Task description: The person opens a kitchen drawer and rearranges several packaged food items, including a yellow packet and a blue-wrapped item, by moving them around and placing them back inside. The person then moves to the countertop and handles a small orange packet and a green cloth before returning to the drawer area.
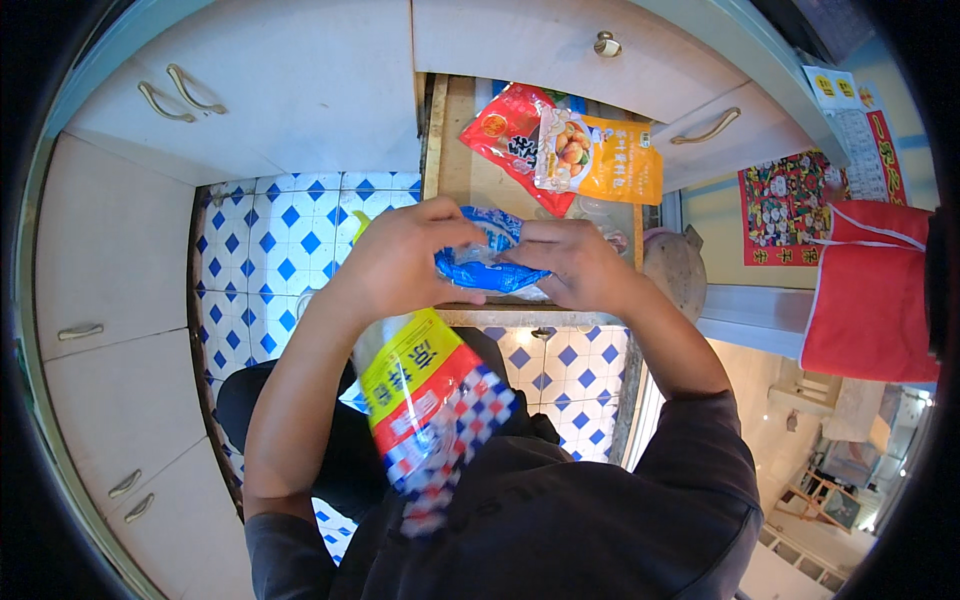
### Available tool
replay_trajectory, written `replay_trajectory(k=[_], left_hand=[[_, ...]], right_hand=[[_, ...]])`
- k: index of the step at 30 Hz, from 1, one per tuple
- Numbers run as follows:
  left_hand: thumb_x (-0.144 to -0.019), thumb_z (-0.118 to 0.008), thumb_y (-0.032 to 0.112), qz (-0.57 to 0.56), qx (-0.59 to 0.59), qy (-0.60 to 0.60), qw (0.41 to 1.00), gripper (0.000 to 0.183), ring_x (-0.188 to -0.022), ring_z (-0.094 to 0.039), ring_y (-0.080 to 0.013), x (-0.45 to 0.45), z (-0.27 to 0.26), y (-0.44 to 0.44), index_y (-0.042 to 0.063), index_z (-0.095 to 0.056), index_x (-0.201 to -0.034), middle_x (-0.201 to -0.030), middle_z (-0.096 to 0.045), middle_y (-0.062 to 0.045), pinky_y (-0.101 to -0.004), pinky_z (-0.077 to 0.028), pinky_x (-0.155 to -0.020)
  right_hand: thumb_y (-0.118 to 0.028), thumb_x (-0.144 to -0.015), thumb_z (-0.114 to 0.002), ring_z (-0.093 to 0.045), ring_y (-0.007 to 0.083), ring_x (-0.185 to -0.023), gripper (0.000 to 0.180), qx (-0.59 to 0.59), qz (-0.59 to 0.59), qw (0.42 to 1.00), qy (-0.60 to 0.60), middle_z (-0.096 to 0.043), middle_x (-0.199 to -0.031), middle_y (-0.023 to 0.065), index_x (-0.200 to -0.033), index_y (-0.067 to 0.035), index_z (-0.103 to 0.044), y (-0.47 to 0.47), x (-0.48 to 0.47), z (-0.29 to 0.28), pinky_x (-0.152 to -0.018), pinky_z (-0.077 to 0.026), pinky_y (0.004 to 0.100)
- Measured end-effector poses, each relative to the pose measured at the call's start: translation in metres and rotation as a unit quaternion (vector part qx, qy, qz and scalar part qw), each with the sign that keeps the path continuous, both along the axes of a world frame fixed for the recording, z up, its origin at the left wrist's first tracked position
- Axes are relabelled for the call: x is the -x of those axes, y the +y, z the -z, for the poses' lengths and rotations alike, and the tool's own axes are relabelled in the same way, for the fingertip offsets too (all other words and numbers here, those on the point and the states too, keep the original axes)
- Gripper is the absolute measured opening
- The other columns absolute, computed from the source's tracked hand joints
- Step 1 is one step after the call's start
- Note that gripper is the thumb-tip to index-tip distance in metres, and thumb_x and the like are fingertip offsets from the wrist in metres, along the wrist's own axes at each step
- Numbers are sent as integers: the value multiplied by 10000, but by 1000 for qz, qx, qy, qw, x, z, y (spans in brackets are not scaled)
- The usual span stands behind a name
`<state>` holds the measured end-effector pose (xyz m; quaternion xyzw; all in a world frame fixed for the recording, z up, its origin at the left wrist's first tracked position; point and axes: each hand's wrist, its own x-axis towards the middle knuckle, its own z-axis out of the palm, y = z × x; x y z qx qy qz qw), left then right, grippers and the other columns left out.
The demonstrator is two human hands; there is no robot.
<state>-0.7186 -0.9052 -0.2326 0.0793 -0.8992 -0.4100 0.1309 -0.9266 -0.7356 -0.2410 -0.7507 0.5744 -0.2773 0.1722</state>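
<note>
Between both hands, over a pulled-out drawer [459, 176], is a crumpled blue plastic packet [489, 276] with a clear part at its middle. My left hand [405, 259] grips its left side, and my right hand [574, 262] pinches its right side. A yellow and red food packet with a blue checkered end [427, 412] hangs below my left wrist in front of my dark shirt. Its upper end passes behind my left hand, so what holds it is hidden. In the drawer, an orange-yellow seasoning pouch [600, 157] overlaps a red pouch [502, 124].
Pale cabinet doors [300, 90] with metal handles surround the drawer. Blue-and-white tiles [277, 240] cover the floor. Right of the drawer stand a round wooden board [675, 274] and a hanging red cloth [870, 307]. Printed posters [784, 210] are on the wall.
</note>
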Motion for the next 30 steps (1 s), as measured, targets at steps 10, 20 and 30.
replay_trajectory(k=[10, 20, 30], left_hand=[[-751, -792, 168, 70, 46, -75, 994, 163, -793, -672, -307, -8, 2, -1, 60, -687, -815, -840, -656, -110, -424, -525, -711], [-747, -777, 143, 46, 38, -73, 996, 156, -803, -679, -307, -8, 3, -3, 37, -696, -828, -824, -661, -122, -421, -529, -726], [-739, -776, 163, 43, 29, -60, 997, 156, -824, -684, -315, -9, 8, -2, 54, -702, -822, -831, -669, -113, -429, -537, -745]], right_hand=[[-347, -850, -840, -690, 212, -1053, 500, -138, 2, 972, -189, -737, -1171, 109, -1252, -74, -721, -36, 53, 11, -937, -532, 366], [-681, -765, -762, -289, 445, -1514, 1060, -237, 195, 888, 343, -310, -1622, 290, -1578, -108, -394, -113, 97, 88, -1241, -221, 572], [-368, -840, -817, -363, 396, -1493, 682, -204, 7, 972, 117, -358, -1630, 222, -1427, -93, -605, -83, 81, 79, -1220, -324, 459]])
